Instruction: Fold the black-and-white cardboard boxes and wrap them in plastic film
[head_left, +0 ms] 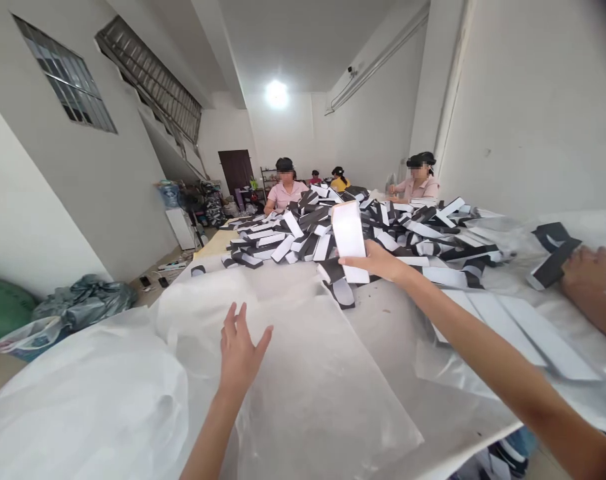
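Hands at work on a long surface (383, 320) draped in white sheeting. From my remote seat I see the right hand (380, 262) stretched forward, with thumb and fingers clamped on the lower end of a white folded card (349, 240). The card stands nearly upright at the near edge of a pile of black-and-white folded cards (303, 233). The left hand (239, 347) is released, its fingers spread and holding nothing, above a translucent tissue sheet (303, 387) that lies flat on the near part of the surface. I cannot tell whether its palm touches the sheet.

To the right lie long white card strips (513, 327). At the right edge a co-worker's hand (590, 267) rests beside a black folded card (553, 263). Two seated people in pink tops (285, 192) (421, 183) face the far end of the pile. On the floor at left sit grey plastic bags (83, 300).
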{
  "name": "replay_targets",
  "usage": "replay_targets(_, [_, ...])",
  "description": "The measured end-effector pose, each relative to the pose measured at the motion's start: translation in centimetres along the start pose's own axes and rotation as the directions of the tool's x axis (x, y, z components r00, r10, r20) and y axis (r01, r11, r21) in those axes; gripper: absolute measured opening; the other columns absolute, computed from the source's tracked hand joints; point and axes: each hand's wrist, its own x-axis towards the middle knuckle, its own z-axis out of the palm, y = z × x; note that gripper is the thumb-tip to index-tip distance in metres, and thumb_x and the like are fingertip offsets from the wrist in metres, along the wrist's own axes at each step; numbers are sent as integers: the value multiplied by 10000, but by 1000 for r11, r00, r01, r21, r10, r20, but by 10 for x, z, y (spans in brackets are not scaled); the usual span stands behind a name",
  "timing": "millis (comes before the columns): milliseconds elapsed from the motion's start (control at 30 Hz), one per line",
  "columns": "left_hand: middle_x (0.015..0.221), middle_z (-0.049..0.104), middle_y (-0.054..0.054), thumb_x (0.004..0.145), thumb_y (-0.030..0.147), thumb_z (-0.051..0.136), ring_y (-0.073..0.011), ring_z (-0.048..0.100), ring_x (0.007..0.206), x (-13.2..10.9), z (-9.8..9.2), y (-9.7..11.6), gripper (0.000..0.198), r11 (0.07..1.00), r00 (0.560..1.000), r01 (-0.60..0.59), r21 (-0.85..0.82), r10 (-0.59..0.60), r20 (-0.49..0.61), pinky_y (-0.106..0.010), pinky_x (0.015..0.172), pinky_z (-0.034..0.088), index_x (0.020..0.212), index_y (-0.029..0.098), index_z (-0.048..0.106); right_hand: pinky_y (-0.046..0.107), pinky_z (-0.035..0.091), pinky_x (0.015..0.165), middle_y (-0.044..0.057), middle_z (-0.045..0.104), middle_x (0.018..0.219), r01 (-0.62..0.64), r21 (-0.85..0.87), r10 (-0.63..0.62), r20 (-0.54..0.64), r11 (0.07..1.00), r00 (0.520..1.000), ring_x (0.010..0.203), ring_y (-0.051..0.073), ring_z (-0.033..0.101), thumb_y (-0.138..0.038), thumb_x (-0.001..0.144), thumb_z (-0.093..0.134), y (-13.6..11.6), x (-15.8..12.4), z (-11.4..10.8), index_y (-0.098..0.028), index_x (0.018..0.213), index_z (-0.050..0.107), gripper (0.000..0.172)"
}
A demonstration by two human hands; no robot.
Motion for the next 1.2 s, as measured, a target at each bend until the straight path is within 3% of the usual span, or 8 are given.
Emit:
replay_targets(167, [1528, 253, -120, 776, 438, 617, -313, 228, 1397, -13, -8, 31, 856, 961, 979, -181, -208, 196, 53, -487, 1123, 218, 1481, 215, 186, 369, 487, 903, 78, 663, 1110, 47, 308, -161, 358, 950, 920, 1047, 234, 604, -411, 708, 739, -17, -20, 35, -163, 1088, 642, 464])
replay_targets(333, [1466, 395, -75, 626, 273, 771, -306, 322, 1364, -23, -7, 45, 952, 754, 981, 47, -655, 90, 173, -423, 1072, 350, 1448, 276, 291, 365, 462, 949, 70, 651, 1150, -9, 337, -213, 616, 942, 758, 1100, 232, 585, -404, 730, 725, -24, -12, 76, -171, 1140, 636, 480])
replay_targets(467, [1410, 472, -54, 605, 267, 807, -282, 431, 1300, -23, -1, 45, 940, 517, 972, 235, -823, -119, 203, -351, 1009, 440, 1418, 309, 336, 347, 466, 935, 54, 654, 1148, -4, 312, -187, 578, 950, 794, 1079, 230, 594, -429, 751, 694, -22, 7, 110, -183, 1125, 649, 450])
replay_targets(567, [1355, 528, -55, 695, 322, 754, -254, 493, 1250, -19, 3, 41, 844, 495, 955, 275, -824, -240, 175, -339, 1001, 454, 1420, 295, 321, 324, 489, 875, 39, 663, 1124, -17, 266, -135, 542, 964, 829, 1041, 231, 606, -464, 742, 693, -17, 14, 126, -190, 1120, 644, 470])
replay_targets(733, [1293, 578, -37, 815, 461, 611, -244, 554, 1182, -10, 5, 34, 600, 404, 924, 303, -863, -345, 162, -320, 911, 524, 1355, 297, 407, 282, 501, 791, 17, 668, 1087, 0, 181, -106, 575, 984, 811, 1010, 228, 610, -475, 736, 694, -10, 13, 132, -203, 1112, 626, 469])
replay_targets(867, [1107, 666, -43, 866, 483, 526, -223, 657, 975, -4, 4, 33, 426, 148, 797, 462, -875, -501, 336, -311, 786, 577, 1219, 244, 534, 235, 513, 740, -2, 679, 1038, -59, 233, -102, 621, 971, 777, 964, 198, 628, -480, 685, 741, -10, 15, 133, -210, 1078, 641, 487])
replay_targets(1033, [759, 666, 2, 869, 401, 553, -133, 642, 630, 1, -4, 41, 252, -97, 726, 534, -840, -456, 514, -289, 714, 586, 1000, 195, 617, 224, 530, 684, 20, 687, 1008, -98, 288, -129, 673, 952, 728, 886, 182, 654, -487, 685, 743, -9, 18, 134, -185, 1081, 633, 510])
replay_targets(1200, [793, 682, -20, 858, 372, 557, -115, 631, 640, -1, -6, 47, 240, -118, 687, 585, -803, -454, 567, -217, 637, 555, 971, 170, 619, 265, 535, 736, 32, 689, 971, -96, 342, -149, 623, 935, 768, 886, 198, 647, -482, 675, 751, 1, 23, 128, -163, 1008, 643, 473])
